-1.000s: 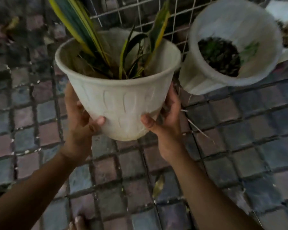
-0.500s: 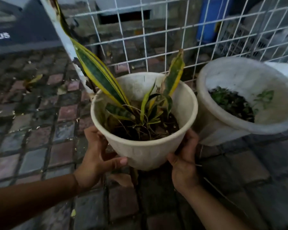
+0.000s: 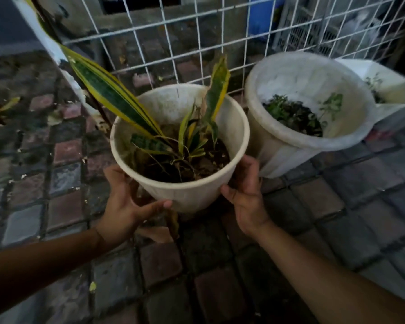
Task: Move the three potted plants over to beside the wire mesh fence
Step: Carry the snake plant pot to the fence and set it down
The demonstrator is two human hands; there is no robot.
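A cream plastic pot (image 3: 192, 195) with a yellow-edged snake plant (image 3: 108, 90) sits low by the white wire mesh fence (image 3: 197, 38). My left hand (image 3: 126, 206) clasps its lower left side and my right hand (image 3: 246, 197) its lower right side. Whether its base touches the pavers is hidden. To its right stands a larger white pot (image 3: 290, 150) with small green seedlings, tilted toward me, against the fence. Behind that, a third white container (image 3: 388, 85) with a small plant shows at the right edge.
Wet brick pavers (image 3: 68, 206) cover the ground, with fallen leaves on them. A white fence post (image 3: 45, 40) runs diagonally at the upper left. Behind the mesh are a blue object (image 3: 260, 17) and a pale crate (image 3: 313, 31).
The snake plant pot has come down from chest height to ground level next to the larger white pot, both hands still on it. My view has tipped up toward the fence.
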